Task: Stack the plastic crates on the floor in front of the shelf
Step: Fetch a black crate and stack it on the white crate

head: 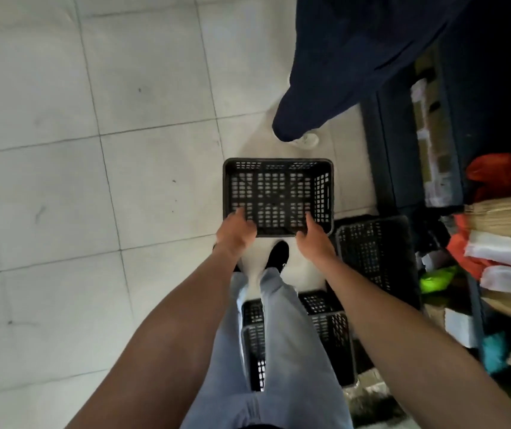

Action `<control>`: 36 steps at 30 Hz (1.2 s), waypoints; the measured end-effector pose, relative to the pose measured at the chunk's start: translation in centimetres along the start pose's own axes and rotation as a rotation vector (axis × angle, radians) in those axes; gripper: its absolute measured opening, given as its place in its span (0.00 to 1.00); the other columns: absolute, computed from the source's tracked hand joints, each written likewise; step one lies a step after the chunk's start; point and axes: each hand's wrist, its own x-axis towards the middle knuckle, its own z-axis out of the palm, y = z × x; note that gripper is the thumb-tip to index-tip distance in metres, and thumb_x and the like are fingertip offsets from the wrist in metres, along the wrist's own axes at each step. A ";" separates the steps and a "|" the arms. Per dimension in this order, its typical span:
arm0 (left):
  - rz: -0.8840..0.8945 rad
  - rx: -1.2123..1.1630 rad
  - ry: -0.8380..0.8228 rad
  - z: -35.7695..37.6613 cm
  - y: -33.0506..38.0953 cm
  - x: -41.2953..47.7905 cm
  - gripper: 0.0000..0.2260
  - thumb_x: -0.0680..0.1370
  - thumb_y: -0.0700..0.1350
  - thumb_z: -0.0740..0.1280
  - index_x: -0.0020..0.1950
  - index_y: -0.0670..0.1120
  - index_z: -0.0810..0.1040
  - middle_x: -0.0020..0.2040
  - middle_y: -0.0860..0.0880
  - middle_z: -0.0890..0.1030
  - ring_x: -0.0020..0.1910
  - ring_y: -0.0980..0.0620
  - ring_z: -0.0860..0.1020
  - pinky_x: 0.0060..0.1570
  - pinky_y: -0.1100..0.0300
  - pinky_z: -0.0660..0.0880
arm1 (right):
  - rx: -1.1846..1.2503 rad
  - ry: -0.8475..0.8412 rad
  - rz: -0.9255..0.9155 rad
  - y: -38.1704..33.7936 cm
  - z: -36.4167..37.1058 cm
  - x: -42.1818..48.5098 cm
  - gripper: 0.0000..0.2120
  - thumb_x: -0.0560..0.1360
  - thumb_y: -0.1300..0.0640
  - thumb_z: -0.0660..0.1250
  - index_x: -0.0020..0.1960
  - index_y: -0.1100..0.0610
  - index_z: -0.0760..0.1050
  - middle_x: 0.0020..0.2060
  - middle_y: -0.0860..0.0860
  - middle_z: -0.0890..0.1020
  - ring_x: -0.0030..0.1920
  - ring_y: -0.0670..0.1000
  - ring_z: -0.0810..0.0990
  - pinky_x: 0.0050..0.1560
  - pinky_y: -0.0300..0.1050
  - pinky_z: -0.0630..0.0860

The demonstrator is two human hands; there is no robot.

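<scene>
The fingers (243, 215) of the left hand (235, 232) and of the right hand (313, 241) were hooked over the near rim of a black crate (276, 193), gripping it at the centre of the frame over the tiled floor (62, 181). A second crate (372, 252) lay just to its lower right, and a third crate (328, 329) sat lower, behind the person's legs. The shelf (403, 156) filled the right edge.

left grip (235, 232), right grip (313, 241), both clenched
</scene>
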 end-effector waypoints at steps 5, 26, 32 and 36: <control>-0.070 0.007 0.002 4.2 -3.9 5.8 0.23 0.74 0.49 0.58 0.69 0.49 0.69 0.61 0.43 0.78 0.58 0.39 0.77 0.58 0.42 0.76 | -0.004 0.000 0.079 4.2 2.9 6.3 0.30 0.81 0.53 0.56 0.81 0.49 0.50 0.75 0.57 0.66 0.67 0.61 0.73 0.55 0.47 0.71; -0.130 -0.063 0.288 17.4 -15.3 33.5 0.40 0.75 0.47 0.65 0.80 0.54 0.44 0.73 0.36 0.64 0.70 0.33 0.67 0.66 0.39 0.69 | -0.058 0.285 0.078 18.8 6.0 35.9 0.32 0.78 0.59 0.63 0.79 0.53 0.55 0.66 0.62 0.70 0.64 0.64 0.74 0.67 0.58 0.72; -0.109 -0.018 0.359 18.6 -16.2 36.0 0.36 0.77 0.45 0.60 0.80 0.58 0.44 0.60 0.34 0.73 0.59 0.32 0.74 0.58 0.41 0.73 | -0.171 0.272 0.096 19.3 7.1 39.1 0.42 0.78 0.60 0.65 0.81 0.53 0.41 0.68 0.63 0.67 0.61 0.65 0.76 0.60 0.56 0.74; -0.121 0.123 0.448 18.7 -16.5 36.5 0.33 0.78 0.46 0.58 0.78 0.60 0.46 0.57 0.38 0.72 0.53 0.33 0.75 0.49 0.40 0.73 | -0.264 0.308 0.085 19.8 7.4 39.7 0.42 0.78 0.64 0.64 0.81 0.51 0.41 0.65 0.64 0.68 0.55 0.65 0.77 0.54 0.53 0.75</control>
